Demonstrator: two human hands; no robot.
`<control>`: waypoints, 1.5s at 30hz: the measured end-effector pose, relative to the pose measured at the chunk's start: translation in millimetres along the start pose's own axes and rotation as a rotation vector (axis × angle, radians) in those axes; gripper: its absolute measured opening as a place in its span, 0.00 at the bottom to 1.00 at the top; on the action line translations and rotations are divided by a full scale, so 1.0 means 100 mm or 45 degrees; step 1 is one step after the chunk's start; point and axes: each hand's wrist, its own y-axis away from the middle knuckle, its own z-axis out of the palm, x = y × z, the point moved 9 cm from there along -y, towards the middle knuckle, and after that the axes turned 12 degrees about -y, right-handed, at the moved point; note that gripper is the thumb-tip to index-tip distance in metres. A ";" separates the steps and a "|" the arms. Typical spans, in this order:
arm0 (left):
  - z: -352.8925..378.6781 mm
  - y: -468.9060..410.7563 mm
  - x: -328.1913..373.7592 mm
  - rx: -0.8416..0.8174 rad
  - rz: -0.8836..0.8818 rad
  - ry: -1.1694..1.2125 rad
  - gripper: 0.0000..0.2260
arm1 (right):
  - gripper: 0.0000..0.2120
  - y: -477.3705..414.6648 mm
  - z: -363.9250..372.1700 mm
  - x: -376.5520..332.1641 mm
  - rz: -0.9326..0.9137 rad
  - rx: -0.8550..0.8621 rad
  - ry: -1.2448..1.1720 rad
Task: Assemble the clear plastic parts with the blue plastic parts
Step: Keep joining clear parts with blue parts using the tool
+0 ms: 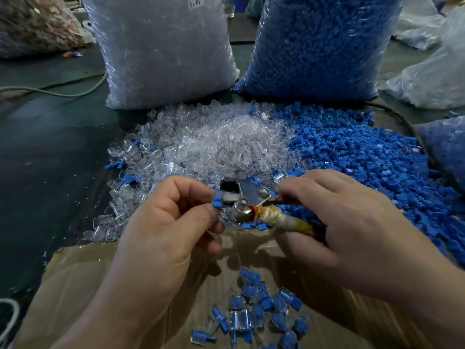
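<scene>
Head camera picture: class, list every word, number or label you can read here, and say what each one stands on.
"SJ 017": printed on a small white label stuck near the top of the bag of clear plastic parts.
Nothing else can be read: the bag of blue plastic parts, the cardboard and the hand tool show no lettering in this view.

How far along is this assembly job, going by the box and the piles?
Looks early. Done: a small scatter of assembled pieces lies in the cardboard box. In hand: the left hand pinches a blue part at the head of a metal hand tool gripped by the right hand. Left: a big loose clear pile and blue pile, plus a full clear-parts bag and blue-parts bag behind.
</scene>
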 end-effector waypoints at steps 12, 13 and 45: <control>0.00 0.04 0.06 -0.019 0.141 -0.059 0.05 | 0.24 -0.01 0.08 -0.03 -0.034 -0.059 -0.066; 0.01 0.04 0.06 -0.028 0.141 -0.064 0.06 | 0.24 -0.01 0.08 -0.04 -0.041 -0.061 -0.060; 0.13 0.15 0.05 0.075 0.115 -0.602 0.06 | 0.14 -0.05 0.17 -0.40 -0.208 0.115 0.035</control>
